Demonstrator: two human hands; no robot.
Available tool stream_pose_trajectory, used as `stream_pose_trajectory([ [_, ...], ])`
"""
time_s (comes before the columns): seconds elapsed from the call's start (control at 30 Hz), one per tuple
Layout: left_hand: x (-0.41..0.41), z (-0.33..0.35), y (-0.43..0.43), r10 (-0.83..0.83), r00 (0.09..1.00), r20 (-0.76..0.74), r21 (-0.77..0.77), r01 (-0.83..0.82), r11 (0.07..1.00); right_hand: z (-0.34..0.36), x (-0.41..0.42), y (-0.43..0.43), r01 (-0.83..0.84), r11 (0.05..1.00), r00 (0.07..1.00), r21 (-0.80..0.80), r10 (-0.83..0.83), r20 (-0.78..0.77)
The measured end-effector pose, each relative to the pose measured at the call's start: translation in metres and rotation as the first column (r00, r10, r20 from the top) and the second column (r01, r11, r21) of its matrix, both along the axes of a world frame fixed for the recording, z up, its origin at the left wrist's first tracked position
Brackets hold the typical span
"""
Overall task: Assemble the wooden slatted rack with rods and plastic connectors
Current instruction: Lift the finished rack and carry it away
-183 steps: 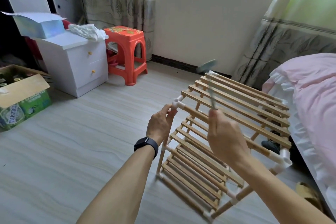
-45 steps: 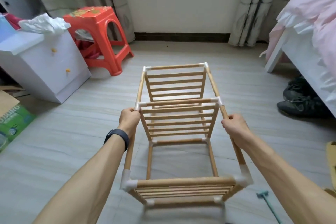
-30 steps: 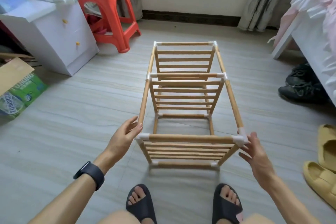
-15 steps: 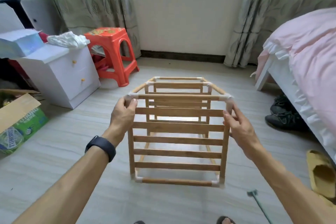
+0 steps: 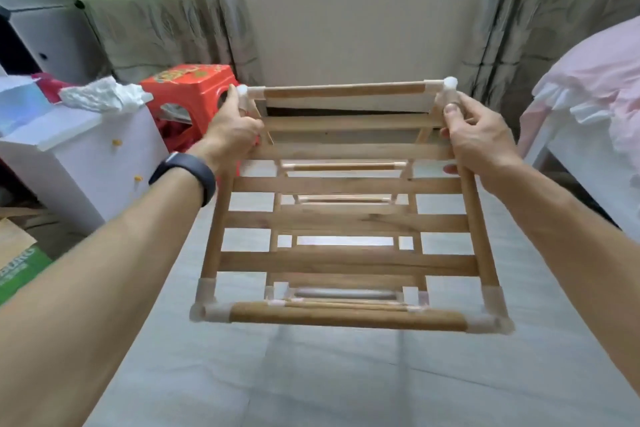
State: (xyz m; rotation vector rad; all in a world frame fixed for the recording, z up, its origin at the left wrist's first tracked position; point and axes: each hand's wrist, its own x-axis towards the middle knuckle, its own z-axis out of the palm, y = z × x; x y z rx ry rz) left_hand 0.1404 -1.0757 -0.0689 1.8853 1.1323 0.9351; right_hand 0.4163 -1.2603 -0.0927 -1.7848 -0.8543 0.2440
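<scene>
Rack (image 5: 346, 222) gripped between left hand (image 5: 232, 130), right hand (image 5: 479, 135)

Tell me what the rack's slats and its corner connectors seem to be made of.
Slats: likely wood or bamboo, light brown with visible grain streaks, matt finish. Corner connectors: probably plastic, whitish and slightly translucent, smooth.

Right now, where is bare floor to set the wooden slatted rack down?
Bare pale plank floor lies under the wooden slatted rack, between the white drawer cabinet and the pink-covered bed. Crowded at left: cabinet, red plastic stool, green cardboard box.
</scene>
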Motion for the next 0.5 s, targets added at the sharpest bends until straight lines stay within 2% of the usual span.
stream_pose_trajectory([
  [0.13, 0.018, -0.013, 0.047, -0.032, 0.984, -0.176, 0.065, 0.044, 0.997, -0.017, 0.030, 0.021, -0.090, 0.996, 0.996, -0.018, 0.090, 0.010],
  [0.23, 0.019, -0.033, 0.060, 0.025, 0.974, -0.226, 0.055, -0.013, 0.998, -0.034, 0.031, 0.013, -0.136, 0.983, 0.987, -0.122, 0.124, -0.105],
  [0.37, 0.020, -0.019, 0.048, -0.019, 0.981, -0.194, -0.225, -0.026, 0.974, -0.010, 0.018, 0.010, -0.133, 0.971, 0.925, -0.197, 0.051, -0.376],
  [0.43, 0.019, 0.003, 0.041, -0.028, 0.994, -0.106, -0.429, -0.021, 0.903, 0.014, 0.011, 0.012, -0.145, 0.965, 0.863, -0.217, 0.016, -0.504],
  [0.5, 0.014, 0.024, 0.037, -0.021, 0.996, -0.081, -0.591, -0.031, 0.806, 0.036, 0.001, 0.007, -0.162, 0.956, 0.811, -0.244, -0.011, -0.586],
])
